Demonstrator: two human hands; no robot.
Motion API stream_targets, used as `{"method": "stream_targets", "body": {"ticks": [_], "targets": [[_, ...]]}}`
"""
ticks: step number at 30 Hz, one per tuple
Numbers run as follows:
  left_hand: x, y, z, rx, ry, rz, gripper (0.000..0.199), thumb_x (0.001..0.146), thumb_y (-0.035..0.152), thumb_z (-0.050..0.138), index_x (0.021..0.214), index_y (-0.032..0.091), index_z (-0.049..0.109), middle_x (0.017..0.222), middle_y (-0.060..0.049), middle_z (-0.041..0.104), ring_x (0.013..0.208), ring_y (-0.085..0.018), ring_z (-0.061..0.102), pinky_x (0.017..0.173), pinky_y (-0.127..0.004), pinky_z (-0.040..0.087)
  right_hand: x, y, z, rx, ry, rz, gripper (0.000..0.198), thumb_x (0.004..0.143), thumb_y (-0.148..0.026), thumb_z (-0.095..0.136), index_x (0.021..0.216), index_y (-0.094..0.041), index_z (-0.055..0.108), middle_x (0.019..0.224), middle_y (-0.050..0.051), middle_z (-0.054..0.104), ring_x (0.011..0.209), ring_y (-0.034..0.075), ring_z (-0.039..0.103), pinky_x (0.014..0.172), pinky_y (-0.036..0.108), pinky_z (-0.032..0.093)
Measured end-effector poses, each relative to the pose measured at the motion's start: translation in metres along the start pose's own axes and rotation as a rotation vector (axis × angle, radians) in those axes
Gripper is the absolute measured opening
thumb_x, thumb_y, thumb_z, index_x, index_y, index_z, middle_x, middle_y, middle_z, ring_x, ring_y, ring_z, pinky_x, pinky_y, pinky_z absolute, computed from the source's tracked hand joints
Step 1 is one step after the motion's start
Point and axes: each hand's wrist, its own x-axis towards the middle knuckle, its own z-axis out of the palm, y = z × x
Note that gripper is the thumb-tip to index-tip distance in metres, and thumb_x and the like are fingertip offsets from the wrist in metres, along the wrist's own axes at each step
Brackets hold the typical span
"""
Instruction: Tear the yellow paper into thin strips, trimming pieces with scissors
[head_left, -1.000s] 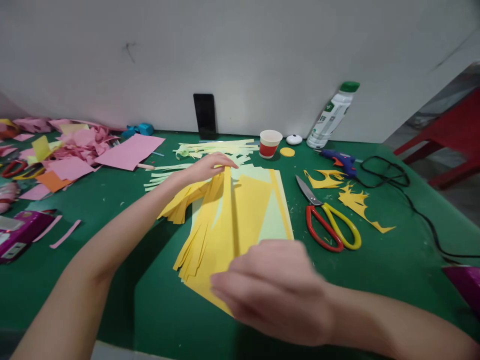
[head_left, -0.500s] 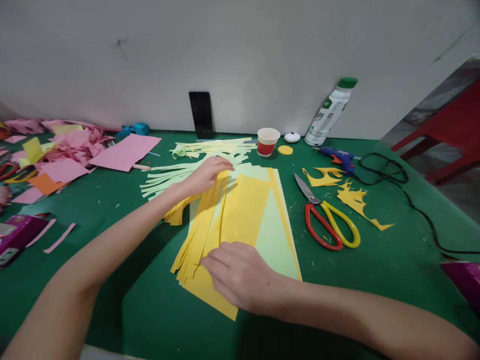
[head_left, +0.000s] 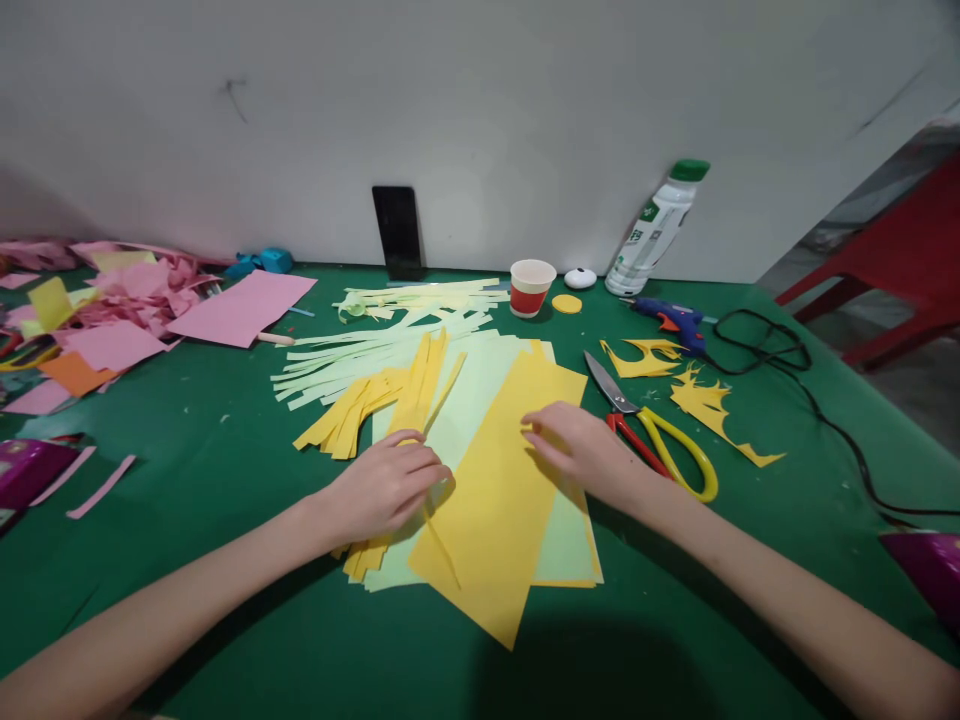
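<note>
My left hand (head_left: 390, 482) is closed over a bundle of yellow paper strips (head_left: 420, 390), whose cut ends stick out beyond and below the fingers. One thin strip hangs loose under the palm. My right hand (head_left: 589, 450) is over the right side of a long yellow paper sheet (head_left: 487, 510), fingers bent and slightly apart, tips on or just above it. The sheet lies at a slant on pale green paper sheets (head_left: 480, 370). Fringed yellow paper (head_left: 349, 410) and fringed pale green paper (head_left: 330, 360) spread out to the left.
Scissors (head_left: 619, 395) lie partly behind my right forearm. A paper cup (head_left: 531, 290), phone (head_left: 399, 232), bottle (head_left: 652, 235) and glue gun (head_left: 675, 322) with a cord stand or lie farther back. Yellow scraps (head_left: 709, 400) are at the right, pink paper (head_left: 240, 308) at the left.
My left hand has come back toward me from the far end of the strips. My right hand has moved right and away. The yellow sheet has shifted right, apart from the strips.
</note>
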Motion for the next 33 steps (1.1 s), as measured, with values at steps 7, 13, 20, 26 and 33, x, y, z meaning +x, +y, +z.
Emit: {"method": "stream_targets", "body": {"ticks": [7,13,20,26,33], "targets": [[-0.008,-0.01,-0.001,0.018,-0.043,-0.073,0.028,0.085,0.013,0.034,0.093,0.013,0.061,0.068,-0.005,0.066,0.059,-0.016,0.061,0.053,-0.028,0.047,0.05,0.044,-0.002,-0.158,0.008,0.299,0.042,0.082,-0.036,0.054,0.117,-0.012,0.05,0.119,0.013,0.052,0.105,0.024,0.052,0.085,0.044,0.045],[-0.007,-0.015,-0.01,-0.014,-0.093,-0.143,0.029,0.089,0.017,0.033,0.104,0.012,0.058,0.103,-0.01,0.064,0.097,-0.019,0.058,0.079,-0.033,0.05,0.067,0.061,-0.007,-0.165,-0.099,0.395,0.033,0.086,-0.031,0.05,0.115,-0.016,0.051,0.115,0.008,0.054,0.097,0.019,0.056,0.08,0.04,0.048],[-0.007,-0.019,0.006,-0.043,-0.259,-0.296,0.053,0.092,0.044,0.029,0.137,0.018,0.026,0.143,-0.009,0.033,0.131,-0.022,0.029,0.11,-0.049,0.018,0.078,0.066,-0.023,-0.045,-0.199,0.441,0.032,0.086,-0.032,0.05,0.114,-0.016,0.052,0.115,0.008,0.055,0.096,0.019,0.056,0.08,0.04,0.049],[0.005,-0.02,-0.009,-0.342,-0.103,-0.488,0.047,0.092,0.042,0.029,0.133,0.018,0.035,0.143,-0.008,0.033,0.133,-0.021,0.025,0.111,-0.046,0.014,0.07,0.062,-0.045,0.296,-0.198,0.273,0.027,0.082,-0.031,0.055,0.102,-0.013,0.059,0.104,0.006,0.06,0.092,0.019,0.058,0.079,0.037,0.049],[0.063,-0.008,-0.014,-1.568,-0.042,-0.459,0.072,0.079,0.068,0.034,0.131,0.018,0.037,0.141,-0.013,0.035,0.125,-0.029,0.038,0.1,-0.04,0.034,0.064,0.021,-0.081,0.778,-0.044,0.012,0.018,0.063,-0.034,0.068,0.071,-0.017,0.068,0.078,0.002,0.068,0.077,0.015,0.061,0.071,0.029,0.048]]}}
